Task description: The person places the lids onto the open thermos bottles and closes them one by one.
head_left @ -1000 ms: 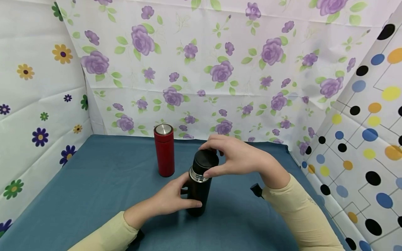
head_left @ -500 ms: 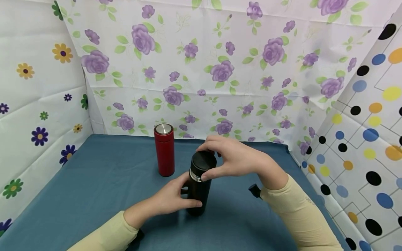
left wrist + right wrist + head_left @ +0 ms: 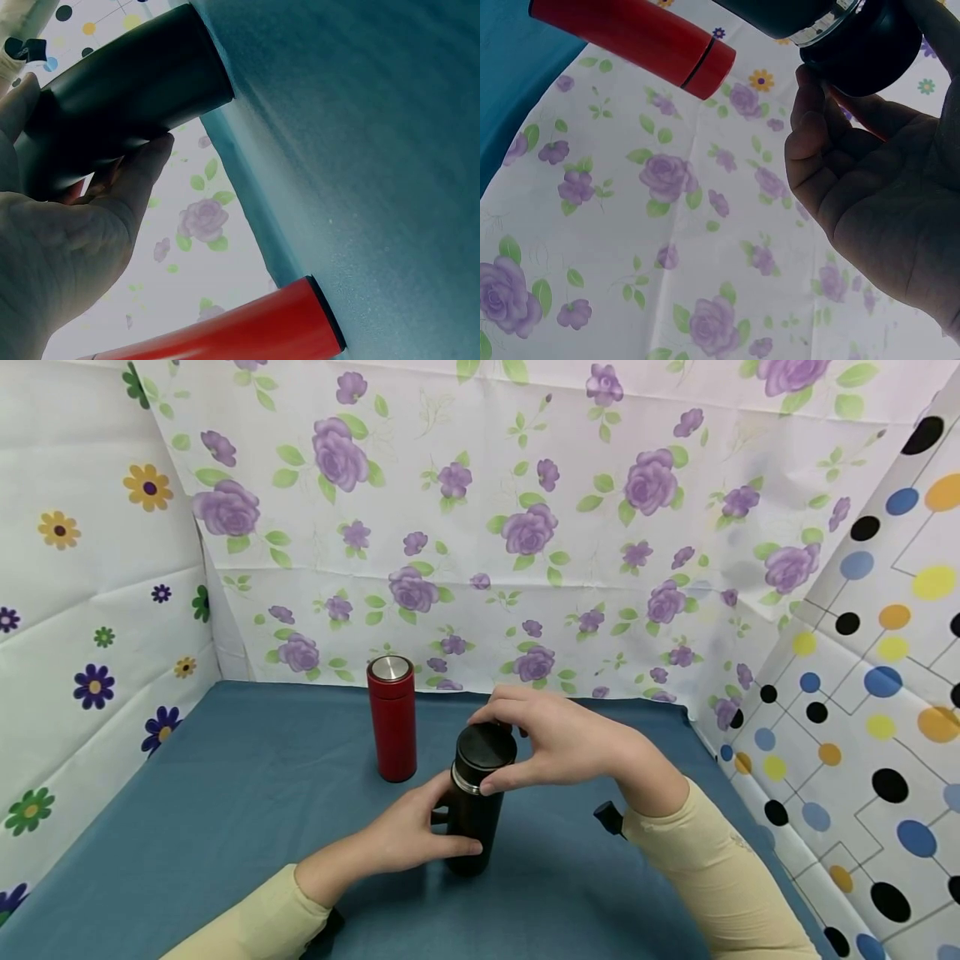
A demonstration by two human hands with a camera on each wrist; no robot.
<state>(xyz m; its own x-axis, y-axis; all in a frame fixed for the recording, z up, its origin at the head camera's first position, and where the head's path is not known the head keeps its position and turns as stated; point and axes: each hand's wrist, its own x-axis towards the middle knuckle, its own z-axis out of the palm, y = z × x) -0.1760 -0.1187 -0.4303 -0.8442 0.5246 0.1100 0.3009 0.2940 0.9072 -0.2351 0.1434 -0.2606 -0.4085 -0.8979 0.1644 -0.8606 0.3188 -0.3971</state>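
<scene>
A black thermos flask (image 3: 474, 827) stands upright on the blue tablecloth, and my left hand (image 3: 397, 833) grips its body from the left, thumb in front. In the left wrist view, the fingers curve round the dark flask (image 3: 127, 90). Above, my right hand (image 3: 558, 739) pinches the black lid (image 3: 486, 747) between thumb and fingers. A thin silver band shows between lid and body; the right wrist view shows this metal collar (image 3: 829, 24) too. Behind and to the left stands a red thermos flask (image 3: 393, 727) with a silver-topped lid, untouched.
A blue cloth (image 3: 262, 793) covers the table. A floral curtain (image 3: 465, 527) hangs along the back edge, with patterned sheets at the left and right sides. Small black wrist-camera parts (image 3: 611, 817) stick out by the right sleeve.
The right hand and lid have shifted slightly left and down onto the flask's neck, so less of the silver collar shows. The left hand and red flask have stayed put.
</scene>
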